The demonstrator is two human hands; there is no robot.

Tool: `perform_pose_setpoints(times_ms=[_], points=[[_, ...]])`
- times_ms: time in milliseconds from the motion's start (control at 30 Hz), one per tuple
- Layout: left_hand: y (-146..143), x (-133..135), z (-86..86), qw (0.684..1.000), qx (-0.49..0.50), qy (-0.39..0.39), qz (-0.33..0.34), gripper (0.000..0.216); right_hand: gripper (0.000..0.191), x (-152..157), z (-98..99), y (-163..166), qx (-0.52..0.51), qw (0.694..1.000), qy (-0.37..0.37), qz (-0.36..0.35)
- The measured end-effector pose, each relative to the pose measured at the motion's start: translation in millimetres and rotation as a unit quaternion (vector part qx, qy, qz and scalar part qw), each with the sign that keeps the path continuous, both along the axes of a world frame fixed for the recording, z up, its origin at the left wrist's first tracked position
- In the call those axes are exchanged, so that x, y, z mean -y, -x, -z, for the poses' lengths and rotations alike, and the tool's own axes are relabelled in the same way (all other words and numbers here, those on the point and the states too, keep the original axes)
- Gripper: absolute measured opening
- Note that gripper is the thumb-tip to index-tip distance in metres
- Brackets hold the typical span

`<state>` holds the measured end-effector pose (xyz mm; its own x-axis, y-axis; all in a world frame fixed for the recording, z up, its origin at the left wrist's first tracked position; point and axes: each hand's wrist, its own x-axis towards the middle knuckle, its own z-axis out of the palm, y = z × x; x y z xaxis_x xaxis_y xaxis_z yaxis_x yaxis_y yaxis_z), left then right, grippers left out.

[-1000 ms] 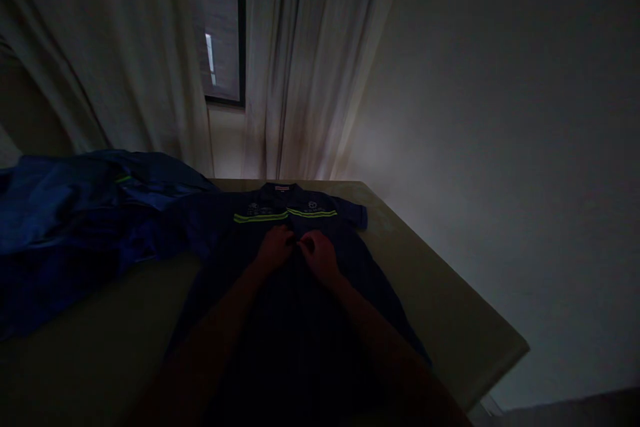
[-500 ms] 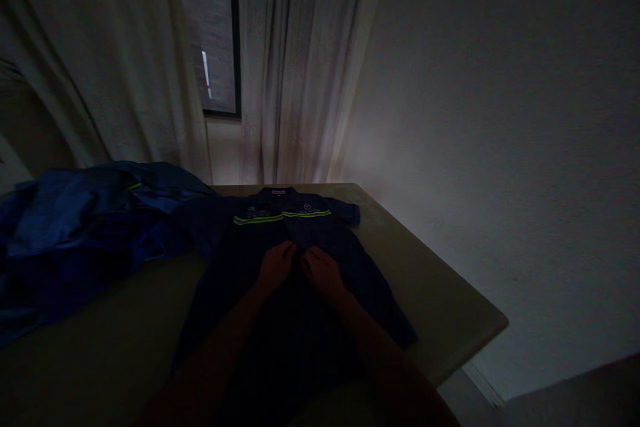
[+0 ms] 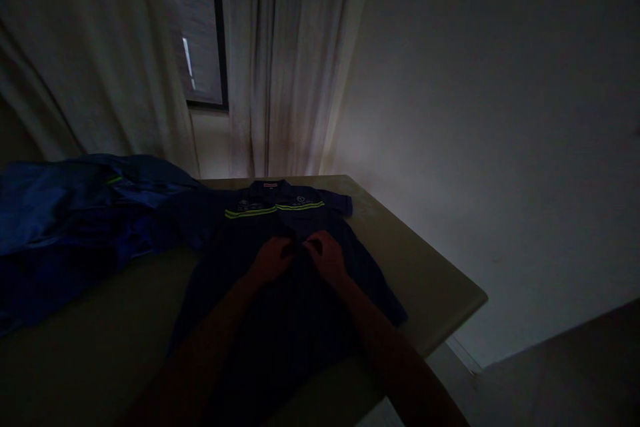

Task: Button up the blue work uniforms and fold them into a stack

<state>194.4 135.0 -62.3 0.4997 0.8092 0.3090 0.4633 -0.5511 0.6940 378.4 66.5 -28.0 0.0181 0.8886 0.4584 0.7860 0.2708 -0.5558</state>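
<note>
A dark navy work shirt (image 3: pixel 235 293) with yellow-green reflective chest stripes lies flat, front up, on a pale table (image 3: pixel 430 280). Its collar points toward the curtains. My left hand (image 3: pixel 271 259) and my right hand (image 3: pixel 327 256) sit side by side on the shirt's centre front, just below the stripes. Both have their fingers curled and pinched on the fabric at the placket. The light is very dim, so what exactly the fingertips hold is hard to make out.
A heap of blue garments (image 3: pixel 65 213) lies on the left part of the table. Pale curtains (image 3: pixel 285 60) and a window (image 3: pixel 193 27) stand behind it. A bare wall is on the right. The table's right corner (image 3: pixel 480 295) drops to the floor.
Both hands stayed pinched together on the shirt's centre front and slid a little down it. The view has shifted, so the table and the shirt sit further left.
</note>
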Motion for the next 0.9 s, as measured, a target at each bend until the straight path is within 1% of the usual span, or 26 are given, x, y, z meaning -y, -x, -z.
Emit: perform_pose_setpoints(times_ms=[33, 67, 133, 167, 233, 333, 467, 600, 667, 733, 800, 900], points=[[0, 3, -0.4, 1.0, -0.007, -0.007, 0.004, 0.02, 0.011, 7, -4.4, -3, -0.009, 0.999, 0.022, -0.029], [0, 6, -1.4, 1.0, -0.012, -0.014, 0.007, 0.021, 0.012, 16, -8.1, -7, -0.008, 0.996, 0.058, -0.063], [0, 12, -4.9, 1.0, -0.013, -0.025, 0.013, 0.035, 0.014, 37, -12.1, -14, 0.012, 0.981, 0.134, -0.138], [0, 15, -7.1, 0.999, -0.014, -0.028, 0.022, 0.04, 0.015, 47, -12.1, -17, 0.022, 0.973, 0.157, -0.167], [-1, 19, -11.4, 0.998, -0.016, -0.028, 0.044, 0.039, 0.014, 63, -8.9, -21, 0.038, 0.966, 0.162, -0.196], [-7, 24, -16.9, 0.998, -0.012, -0.011, 0.06, 0.032, 0.008, 73, -2.4, -20, 0.072, 0.968, 0.128, -0.204], [-22, 28, -23.1, 0.999, 0.014, 0.02, 0.027, 0.037, 0.017, 70, -1.5, -11, 0.107, 0.972, 0.096, -0.186], [-35, 31, -25.8, 0.997, 0.043, 0.057, -0.012, 0.039, 0.016, 66, -1.1, -10, 0.081, 0.979, 0.089, -0.163], [-39, 32, -25.2, 0.995, 0.057, 0.077, -0.022, 0.04, 0.013, 64, 3.1, -13, 0.062, 0.985, 0.088, -0.132], [-42, 34, -23.7, 0.993, 0.071, 0.095, -0.017, 0.04, 0.015, 62, 9.1, -16, 0.048, 0.992, 0.078, -0.085], [-45, 38, -21.9, 0.991, 0.085, 0.102, 0.002, 0.04, 0.02, 58, 13.9, -20, 0.037, 0.997, 0.057, -0.033], [-49, 46, -19.5, 0.991, 0.09, 0.088, 0.043, 0.029, 0.023, 53, 13.4, -27, 0.006, 1.0, 0.015, 0.009]])
